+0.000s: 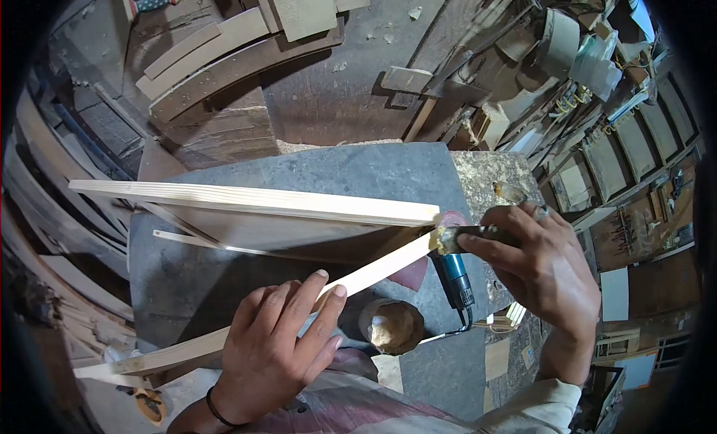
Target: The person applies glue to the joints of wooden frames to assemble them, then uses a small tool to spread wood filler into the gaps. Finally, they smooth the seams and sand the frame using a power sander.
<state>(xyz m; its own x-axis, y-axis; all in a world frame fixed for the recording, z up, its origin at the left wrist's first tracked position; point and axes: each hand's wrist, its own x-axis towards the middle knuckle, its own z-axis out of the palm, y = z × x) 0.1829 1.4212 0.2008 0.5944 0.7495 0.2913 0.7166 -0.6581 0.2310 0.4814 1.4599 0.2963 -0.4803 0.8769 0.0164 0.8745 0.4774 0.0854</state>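
A wooden frame lies on the dark grey work surface, its pale strips meeting at the right. My left hand rests on the near strip, fingers spread over it. In my right hand is a dark-handled brush, its yellowish, glue-smeared end touching the right end of that strip. Just below the strip stands a round container with pale stuff inside. A teal power tool with a black cable lies behind the strip's right end, partly hidden.
Curved wooden pieces lie at the back left, near a saw handle. Wood scraps and clutter fill the back right. A small glass jar stands on the sawdust-covered board. Curved boards line the left side.
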